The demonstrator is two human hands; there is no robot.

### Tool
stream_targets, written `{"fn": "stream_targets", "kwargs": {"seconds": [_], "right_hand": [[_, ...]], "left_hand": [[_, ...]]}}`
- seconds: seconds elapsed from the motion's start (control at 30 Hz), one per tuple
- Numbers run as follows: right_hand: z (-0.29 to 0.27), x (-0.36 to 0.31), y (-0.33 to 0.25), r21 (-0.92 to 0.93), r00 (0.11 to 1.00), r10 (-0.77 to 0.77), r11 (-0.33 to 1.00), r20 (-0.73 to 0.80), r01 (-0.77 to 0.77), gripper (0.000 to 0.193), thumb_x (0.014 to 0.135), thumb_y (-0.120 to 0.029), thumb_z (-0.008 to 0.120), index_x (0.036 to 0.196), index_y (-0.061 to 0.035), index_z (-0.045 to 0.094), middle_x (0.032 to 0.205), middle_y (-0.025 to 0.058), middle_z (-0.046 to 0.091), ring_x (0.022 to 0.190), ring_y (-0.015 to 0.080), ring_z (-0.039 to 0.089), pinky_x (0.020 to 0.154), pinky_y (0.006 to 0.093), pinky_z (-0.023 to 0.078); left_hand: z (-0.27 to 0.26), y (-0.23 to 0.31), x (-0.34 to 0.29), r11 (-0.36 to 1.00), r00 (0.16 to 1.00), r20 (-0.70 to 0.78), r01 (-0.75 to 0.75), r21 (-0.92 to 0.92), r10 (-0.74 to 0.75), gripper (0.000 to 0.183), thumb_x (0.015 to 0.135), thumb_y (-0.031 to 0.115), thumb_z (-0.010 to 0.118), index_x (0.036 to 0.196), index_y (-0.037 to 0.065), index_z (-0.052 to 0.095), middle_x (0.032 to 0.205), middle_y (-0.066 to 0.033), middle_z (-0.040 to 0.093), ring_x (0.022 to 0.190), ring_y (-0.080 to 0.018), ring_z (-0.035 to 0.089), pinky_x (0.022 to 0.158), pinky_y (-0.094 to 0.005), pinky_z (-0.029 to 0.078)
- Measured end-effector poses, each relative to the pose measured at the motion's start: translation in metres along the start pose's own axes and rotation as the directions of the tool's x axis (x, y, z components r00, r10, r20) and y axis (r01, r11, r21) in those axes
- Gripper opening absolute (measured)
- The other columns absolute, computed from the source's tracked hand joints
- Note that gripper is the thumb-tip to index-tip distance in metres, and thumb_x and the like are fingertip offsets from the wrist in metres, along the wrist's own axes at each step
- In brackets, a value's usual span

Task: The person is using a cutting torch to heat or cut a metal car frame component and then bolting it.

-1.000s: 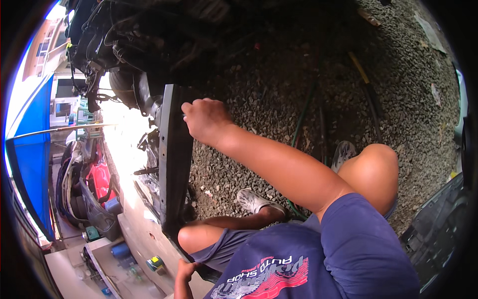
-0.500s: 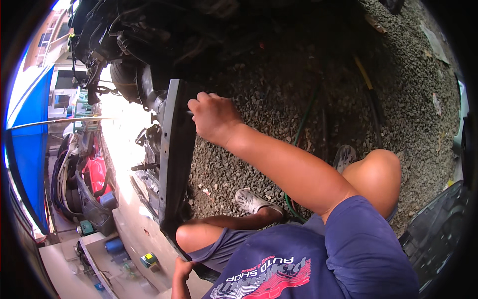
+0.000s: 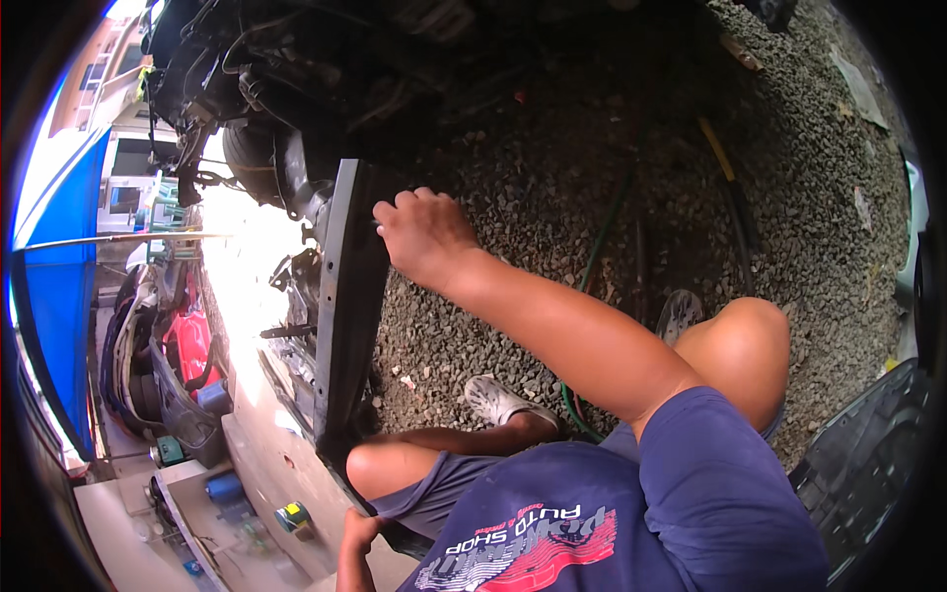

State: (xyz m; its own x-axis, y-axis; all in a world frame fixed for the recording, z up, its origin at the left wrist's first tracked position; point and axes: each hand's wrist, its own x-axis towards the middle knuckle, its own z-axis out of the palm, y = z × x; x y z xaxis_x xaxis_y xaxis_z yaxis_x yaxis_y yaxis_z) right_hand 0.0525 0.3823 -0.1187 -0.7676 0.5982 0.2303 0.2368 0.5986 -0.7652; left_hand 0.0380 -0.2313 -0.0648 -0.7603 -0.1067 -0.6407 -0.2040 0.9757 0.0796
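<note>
My right hand (image 3: 426, 235) is closed, fingers curled, beside the upright edge of a long dark grey metal car panel (image 3: 345, 296). A small dark bit shows at its fingertips; I cannot make out what it is. At the lower left, my left hand (image 3: 361, 533) is closed near my bent knee, by the dark edge of a pale panel (image 3: 281, 454). Its fingers are partly hidden, so what it grips cannot be seen. Beyond the metal panel hang dark vehicle parts (image 3: 286, 89), mostly in shadow.
Gravel (image 3: 434, 335) covers the ground, crossed by a green hose (image 3: 598, 252) and a dark hose with a yellow section (image 3: 718, 148). A black plastic part (image 3: 868, 454) lies at the right. A blue tarp (image 3: 64, 276), loose bumpers (image 3: 133, 345) and a small can (image 3: 293, 515) are at the left.
My right hand has shifted very slightly beside the metal panel, its fingers still curled. My left hand stays near the knee.
</note>
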Motion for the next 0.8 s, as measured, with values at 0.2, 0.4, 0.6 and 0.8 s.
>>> {"fn": "stream_targets", "kwargs": {"seconds": [0.2,0.4,0.6,0.8], "right_hand": [[-0.006,0.026,0.006,0.42,0.826,0.394,0.722,0.404,-0.55,0.037,0.108,-0.034,0.069,0.116,0.0005,0.08,0.122,0.0281,0.078,0.118,0.042,0.075,0.103,0.0521,0.058],[0.008,0.011,0.004,0.28,0.958,0.224,0.922,0.178,-0.268,0.033,0.106,-0.031,0.07,0.107,0.0004,0.079,0.119,0.0264,0.079,0.119,0.0409,0.075,0.099,0.0552,0.059],[0.008,0.014,0.005,0.144,0.993,0.079,0.985,0.093,-0.092,0.029,0.106,-0.032,0.068,0.097,-0.0053,0.075,0.096,0.0199,0.08,0.095,0.041,0.08,0.088,0.055,0.062],[0.015,0.02,0.011,0.384,0.941,0.274,0.861,0.201,-0.333,0.035,0.104,-0.035,0.074,0.113,-0.0012,0.077,0.125,0.0259,0.078,0.122,0.0414,0.075,0.105,0.051,0.059]], "left_hand": [[0.0,0.007,-0.003,0.999,1.0,0.02,-0.022,-0.032,0.023,0.037,0.076,0.002,0.086,0.111,-0.009,0.08,0.1,-0.0116,0.08,0.083,-0.0227,0.074,0.075,-0.0392,0.06],[0.004,0.005,-0.004,0.999,1.0,-0.003,-0.025,-0.031,0.025,0.036,0.077,0.003,0.084,0.112,-0.007,0.081,0.099,-0.0098,0.079,0.081,-0.0207,0.072,0.074,-0.0385,0.058],[0.006,-0.002,-0.004,0.997,0.998,-0.019,-0.053,-0.055,0.052,0.038,0.077,0.003,0.083,0.114,-0.006,0.08,0.101,-0.0091,0.08,0.083,-0.0208,0.072,0.077,-0.039,0.059],[0.008,-0.007,-0.001,0.998,0.999,0.007,-0.031,-0.047,0.031,0.052,0.075,-0.002,0.09,0.126,-0.004,0.077,0.118,-0.0136,0.082,0.103,-0.0269,0.079,0.095,-0.0421,0.063]]}}
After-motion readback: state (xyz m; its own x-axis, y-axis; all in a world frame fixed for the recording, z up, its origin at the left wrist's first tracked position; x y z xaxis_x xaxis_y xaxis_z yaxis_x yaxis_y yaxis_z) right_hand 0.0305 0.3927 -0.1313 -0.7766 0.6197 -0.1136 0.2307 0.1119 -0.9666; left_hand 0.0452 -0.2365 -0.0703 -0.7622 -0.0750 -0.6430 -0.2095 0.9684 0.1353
